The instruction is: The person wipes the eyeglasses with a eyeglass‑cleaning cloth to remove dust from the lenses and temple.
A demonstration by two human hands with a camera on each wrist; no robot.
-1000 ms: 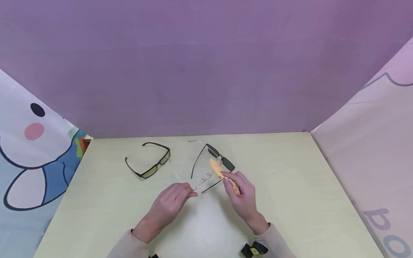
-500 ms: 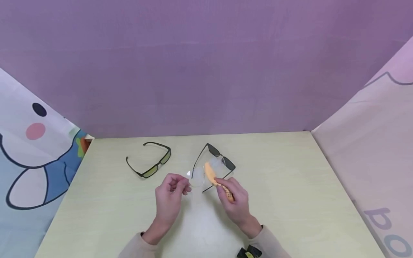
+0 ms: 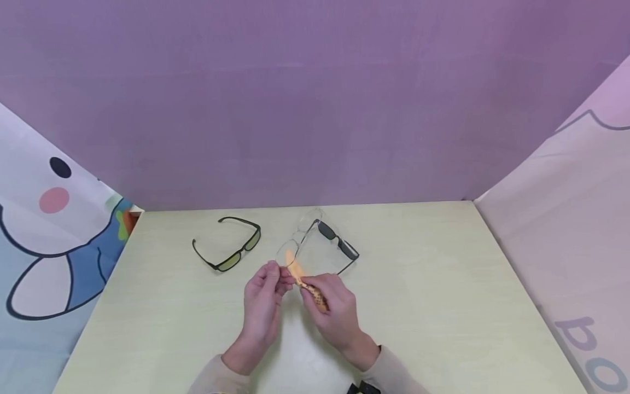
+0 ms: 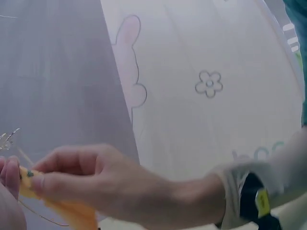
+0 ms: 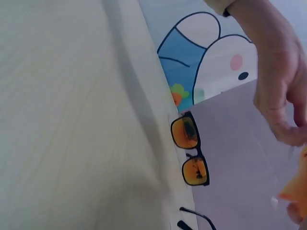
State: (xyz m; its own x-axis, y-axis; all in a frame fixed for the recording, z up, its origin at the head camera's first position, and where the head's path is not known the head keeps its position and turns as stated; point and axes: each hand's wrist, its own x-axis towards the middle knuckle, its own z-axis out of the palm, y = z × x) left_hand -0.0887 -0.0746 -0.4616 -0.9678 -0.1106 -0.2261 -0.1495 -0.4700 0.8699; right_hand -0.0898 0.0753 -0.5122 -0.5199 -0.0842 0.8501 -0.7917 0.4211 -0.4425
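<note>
Thin-rimmed clear glasses (image 3: 297, 239) are held up over the table, my left hand (image 3: 263, 301) pinching them at the near end. My right hand (image 3: 337, 312) grips an orange cloth (image 3: 297, 270) with a dark-spotted part, its plain end against the nearer lens. In the left wrist view the cloth (image 4: 72, 213) hangs below the right hand's (image 4: 100, 187) thumb and fingers. The right wrist view shows the left hand (image 5: 283, 86) close above the orange cloth (image 5: 297, 187). Fingers hide the exact grip on the frame.
Black glasses with yellowish lenses (image 3: 229, 261) lie unfolded on the table (image 3: 443, 284) at the left. Behind the hands lie dark-lensed sunglasses (image 3: 348, 249), partly overlapped by the held glasses. A purple curtain (image 3: 305, 109) stands at the back, printed sheets at both sides.
My right hand has moved left with the cloth, close to the left hand. The clear glasses have been turned, and the cloth now meets the lens nearer the left hand.
</note>
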